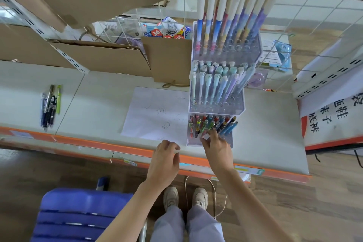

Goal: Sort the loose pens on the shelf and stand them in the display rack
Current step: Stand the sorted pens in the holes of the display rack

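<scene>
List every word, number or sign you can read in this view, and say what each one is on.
"36": red sticker on a packet in the wire basket behind the cardboard box.
"鞋" and "子": large dark characters on the white sign at the right; its other characters are cut off or unclear.
Shelf-edge price labels: too small to read.
Scribbles on the paper sheet: not legible.
Pens and rack: no readable text.

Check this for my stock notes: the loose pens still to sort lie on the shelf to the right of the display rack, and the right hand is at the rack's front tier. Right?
Not quite. The loose pens lie to the left of the display rack, beyond the sheet of paper, as the head view shows. The right hand is indeed at the rack's front tier.
</scene>
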